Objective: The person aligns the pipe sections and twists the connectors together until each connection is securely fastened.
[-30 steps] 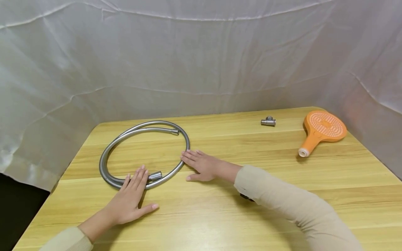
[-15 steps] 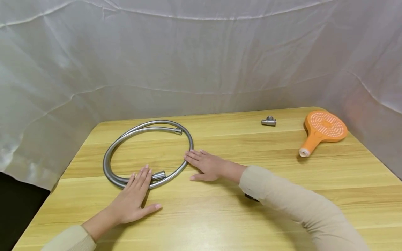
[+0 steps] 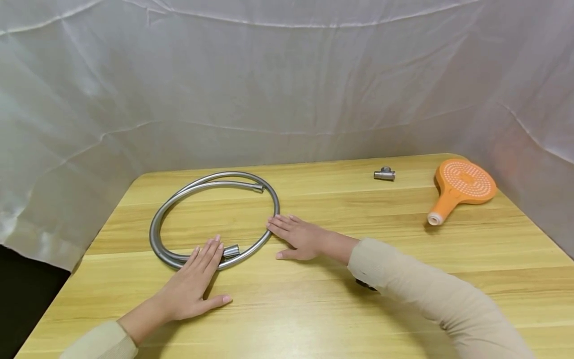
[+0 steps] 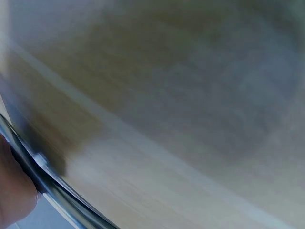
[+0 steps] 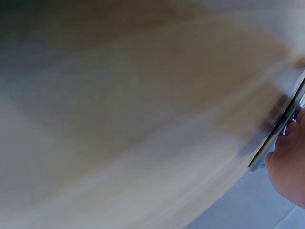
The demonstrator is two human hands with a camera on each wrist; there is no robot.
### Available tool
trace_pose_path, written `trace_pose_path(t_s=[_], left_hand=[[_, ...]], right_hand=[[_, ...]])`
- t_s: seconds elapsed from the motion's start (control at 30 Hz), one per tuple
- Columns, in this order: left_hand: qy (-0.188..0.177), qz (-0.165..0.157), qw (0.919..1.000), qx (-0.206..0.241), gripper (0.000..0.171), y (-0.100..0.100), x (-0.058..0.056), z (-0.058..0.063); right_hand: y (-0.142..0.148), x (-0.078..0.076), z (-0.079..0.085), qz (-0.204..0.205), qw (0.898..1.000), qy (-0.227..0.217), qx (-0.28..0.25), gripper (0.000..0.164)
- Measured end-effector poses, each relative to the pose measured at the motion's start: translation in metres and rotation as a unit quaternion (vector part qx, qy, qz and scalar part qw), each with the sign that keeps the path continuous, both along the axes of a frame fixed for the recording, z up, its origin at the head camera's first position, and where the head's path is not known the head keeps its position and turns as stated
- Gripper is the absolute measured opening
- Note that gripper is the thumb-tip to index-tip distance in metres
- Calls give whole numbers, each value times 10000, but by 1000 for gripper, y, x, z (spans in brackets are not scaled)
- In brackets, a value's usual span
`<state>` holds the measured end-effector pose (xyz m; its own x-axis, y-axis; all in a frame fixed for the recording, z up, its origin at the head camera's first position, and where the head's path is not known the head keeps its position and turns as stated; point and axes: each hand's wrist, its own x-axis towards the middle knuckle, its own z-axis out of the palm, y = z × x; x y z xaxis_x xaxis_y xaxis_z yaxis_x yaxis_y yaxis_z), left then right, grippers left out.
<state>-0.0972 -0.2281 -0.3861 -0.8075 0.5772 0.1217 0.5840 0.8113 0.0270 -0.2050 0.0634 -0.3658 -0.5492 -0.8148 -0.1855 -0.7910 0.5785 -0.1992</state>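
A silver shower hose [image 3: 154,229] lies coiled in a loop on the left half of the table, with a metal end fitting at the back right of the loop and a thicker one at its front. Across the front of the coil rests my left hand [image 3: 192,286], fingers straight, thumb spread over the wood. My right hand [image 3: 298,238] lies flat on the loop's right side, fingertips on the hose. In the left wrist view the hose [image 4: 47,183] runs beside part of the hand; in the right wrist view the hose [image 5: 281,126] passes close to the fingers [image 5: 288,164].
An orange handheld shower head [image 3: 466,179] lies at the back right of the wooden table [image 3: 341,319], its handle toward the front. Left of it is a small metal tee fitting [image 3: 384,174]. Grey-white cloth [image 3: 287,89] hangs behind the table and along both sides.
Both hands have slid slightly to the right, and the coiled hose has shifted right with them. The shower head and tee fitting stay where they were.
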Motion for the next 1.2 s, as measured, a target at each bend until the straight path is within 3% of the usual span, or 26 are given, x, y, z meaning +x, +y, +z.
trace_pose_path(t_s=[0.6,1.0,1.2], left_hand=[[-54,-295,9995,-52,95,4,-3,5],[-421,-359,9985,-35,95,15,-4,8],[-584,-269,9979,-17,95,24,3,14]], right_hand=[[15,2,-2,50,9998,-60,-199,72],[26,2,-2,37,9995,4,-327,70],[33,7,0,80,9989,132,-449,70]])
